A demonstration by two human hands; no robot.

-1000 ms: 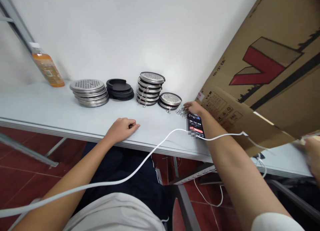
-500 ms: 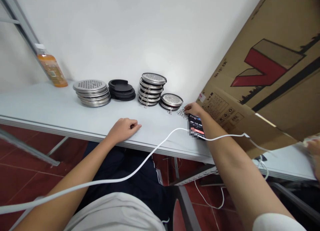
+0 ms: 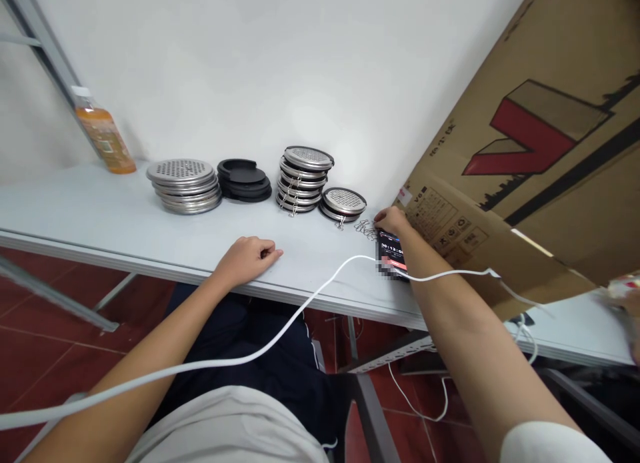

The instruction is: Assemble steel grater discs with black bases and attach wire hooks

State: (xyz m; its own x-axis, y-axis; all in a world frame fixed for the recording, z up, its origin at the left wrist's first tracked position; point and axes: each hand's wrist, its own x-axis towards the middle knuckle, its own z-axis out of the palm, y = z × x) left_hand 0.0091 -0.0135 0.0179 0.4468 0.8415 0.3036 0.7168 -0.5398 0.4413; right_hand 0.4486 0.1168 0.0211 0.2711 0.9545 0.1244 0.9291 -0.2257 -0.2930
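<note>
My left hand (image 3: 246, 260) rests on the table near its front edge. Its fingers are curled closed, and no object shows in them. Beyond the phone (image 3: 393, 249), my right hand (image 3: 391, 219) is at the right edge of a small heap of wire clips (image 3: 365, 229). Its fingers are bent together; whatever may be between them is hidden. Left of the heap lies a short stack of perforated metal discs (image 3: 344, 200) with a clip on its rim. A taller clipped stack of discs (image 3: 302, 176) stands beside it. Further left are black rings (image 3: 244, 179) and loose metal discs (image 3: 181, 183).
A bottle of orange drink (image 3: 104, 133) stands at the far left. A large cardboard box (image 3: 540, 149) rises on the right. The white cable (image 3: 280, 339) crosses in front of me to the phone. Another person's hand (image 3: 631, 296) shows blurred at the right edge.
My right hand has shifted slightly to the right, uncovering more of the wire clips. My left hand and the stacks stay where they were.
</note>
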